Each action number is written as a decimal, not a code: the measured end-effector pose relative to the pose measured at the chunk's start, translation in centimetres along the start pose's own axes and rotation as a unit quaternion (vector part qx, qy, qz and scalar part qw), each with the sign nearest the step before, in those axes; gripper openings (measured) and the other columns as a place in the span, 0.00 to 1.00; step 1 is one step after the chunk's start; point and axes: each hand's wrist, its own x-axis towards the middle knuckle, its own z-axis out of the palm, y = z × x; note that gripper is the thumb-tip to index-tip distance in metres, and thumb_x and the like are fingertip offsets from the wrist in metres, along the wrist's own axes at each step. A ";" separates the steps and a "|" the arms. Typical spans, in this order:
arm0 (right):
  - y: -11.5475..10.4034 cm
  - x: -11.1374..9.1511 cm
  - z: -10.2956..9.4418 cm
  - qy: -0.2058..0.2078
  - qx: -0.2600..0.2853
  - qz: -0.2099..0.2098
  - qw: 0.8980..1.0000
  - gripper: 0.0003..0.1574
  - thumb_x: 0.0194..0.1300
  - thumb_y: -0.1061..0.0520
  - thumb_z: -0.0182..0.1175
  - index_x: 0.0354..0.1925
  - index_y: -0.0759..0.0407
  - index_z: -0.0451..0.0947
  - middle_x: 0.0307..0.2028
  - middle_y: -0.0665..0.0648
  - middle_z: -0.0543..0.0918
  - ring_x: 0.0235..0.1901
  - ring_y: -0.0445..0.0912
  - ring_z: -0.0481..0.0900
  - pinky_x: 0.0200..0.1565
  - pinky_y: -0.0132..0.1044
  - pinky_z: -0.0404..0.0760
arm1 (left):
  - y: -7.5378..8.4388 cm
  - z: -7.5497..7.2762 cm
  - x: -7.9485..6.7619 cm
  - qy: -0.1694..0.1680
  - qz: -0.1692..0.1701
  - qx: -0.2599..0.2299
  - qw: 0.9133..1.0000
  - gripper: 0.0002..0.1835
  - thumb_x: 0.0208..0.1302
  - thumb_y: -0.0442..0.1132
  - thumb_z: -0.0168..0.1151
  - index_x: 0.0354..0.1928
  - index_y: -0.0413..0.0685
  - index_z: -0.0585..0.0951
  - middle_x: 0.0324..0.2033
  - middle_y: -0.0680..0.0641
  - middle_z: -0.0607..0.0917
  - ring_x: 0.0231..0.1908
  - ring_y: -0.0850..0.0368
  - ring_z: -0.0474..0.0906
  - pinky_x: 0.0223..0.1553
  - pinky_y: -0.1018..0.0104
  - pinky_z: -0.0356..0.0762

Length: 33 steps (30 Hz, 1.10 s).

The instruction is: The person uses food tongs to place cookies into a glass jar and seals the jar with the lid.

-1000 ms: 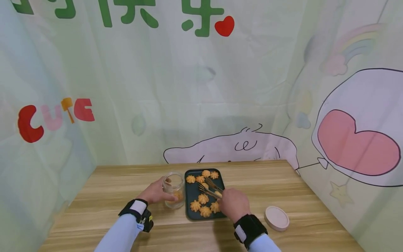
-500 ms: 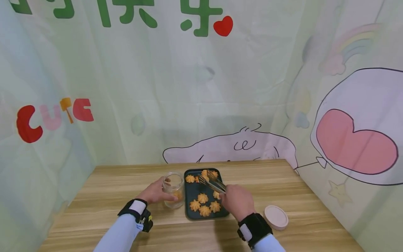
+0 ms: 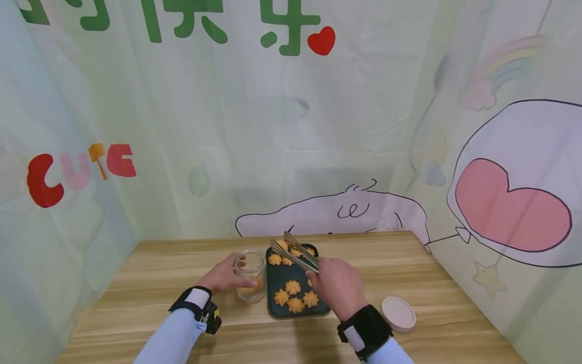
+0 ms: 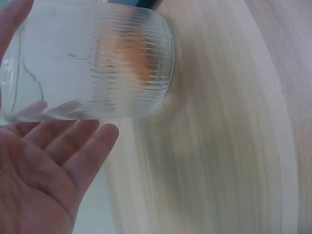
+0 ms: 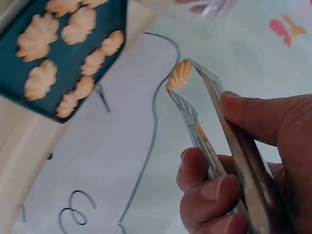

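My left hand (image 3: 224,276) grips a clear glass jar (image 3: 251,269) standing uncapped on the table, thumb on the near side and fingers on the far side. Something orange-brown (image 4: 130,58) shows blurred through the ribbed glass low in the jar. In my right hand (image 3: 340,287) I hold metal tongs (image 5: 229,131), thumb on one arm and fingers curled round the other. A ridged golden cookie (image 5: 180,74) is pinched at their tips, raised over the far left of the tray. The dark tray (image 3: 295,273), right of the jar, bears several more cookies (image 3: 293,287).
A pale pink round lid (image 3: 398,314) lies on the wooden table (image 3: 445,283), to the right of my right wrist. Behind the table hangs a printed cloth backdrop (image 3: 204,126). The jar stands close to the tray's left edge.
The tongs have moved from the middle of the tray to its far cookies, then up and left, with a cookie now lifted between their tips. My left hand and the jar stay put.
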 end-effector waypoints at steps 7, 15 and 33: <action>-1.9 -0.3 -1.0 0.013 0.000 -0.031 0.999 0.19 0.61 0.45 0.69 0.41 0.58 0.84 0.19 0.50 0.76 0.16 0.41 0.70 0.16 0.36 0.67 | 0.2 0.0 0.0 -0.003 0.004 0.003 1.000 0.47 0.47 0.49 0.81 0.67 0.41 0.67 0.60 0.36 0.77 0.62 0.35 0.70 0.60 0.38 0.66; -3.3 -0.2 -0.8 -0.002 0.013 -0.056 0.998 0.18 0.61 0.45 0.69 0.38 0.58 0.82 0.18 0.46 0.70 0.16 0.40 0.66 0.16 0.34 0.64 | 0.0 0.0 0.5 -0.008 0.005 0.020 1.000 0.46 0.47 0.48 0.80 0.66 0.40 0.68 0.59 0.37 0.78 0.60 0.37 0.72 0.59 0.39 0.68; -2.2 -0.2 -0.5 0.015 0.028 -0.063 0.997 0.20 0.61 0.47 0.70 0.40 0.63 0.83 0.21 0.51 0.78 0.19 0.43 0.74 0.20 0.37 0.72 | 0.3 0.0 0.4 -0.002 0.003 0.033 0.999 0.41 0.45 0.46 0.82 0.61 0.41 0.72 0.57 0.39 0.79 0.57 0.40 0.74 0.58 0.43 0.70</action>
